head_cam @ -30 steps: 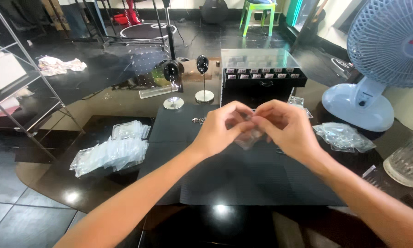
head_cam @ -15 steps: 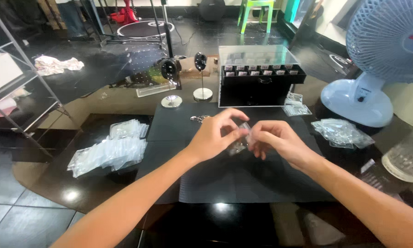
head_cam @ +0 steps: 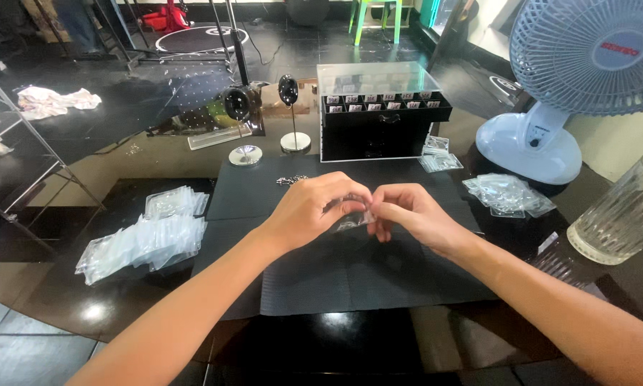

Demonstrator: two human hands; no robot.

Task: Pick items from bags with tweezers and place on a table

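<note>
Between the two hands, above the middle of the dark mat (head_cam: 350,275), a small clear plastic bag (head_cam: 350,220) is held, pinched from both sides. Its long axis appears to run roughly left to right, from the fingertips of the left hand (head_cam: 318,207) across to those of the right hand (head_cam: 411,214). The bag lies at the meeting point of both hands, so neither is clearly nearer; the left hand is curled over its upper left part, the right hand is closed narrowly on its right edge with thumb and forefinger. The bag is seen as thin, transparent and a little crumpled, with a pale glint along one edge; whether anything lies inside cannot be told.

Just beyond the hands, a small silvery chain-like piece (head_cam: 291,180) is laid on the mat's far edge. On the table (head_cam: 114,314), to the left, a loose heap of similar clear bags (head_cam: 146,239) is spread; to the right, a smaller heap of clear bags (head_cam: 507,194) is seen beside the fan's base. Further back, a black organiser box with a clear lid (head_cam: 384,111) is set, with two small display stands (head_cam: 293,114) to its left. At the right edge a ribbed glass tumbler (head_cam: 621,214) is placed, and behind it a pale blue desk fan (head_cam: 586,71) is stood.
</note>
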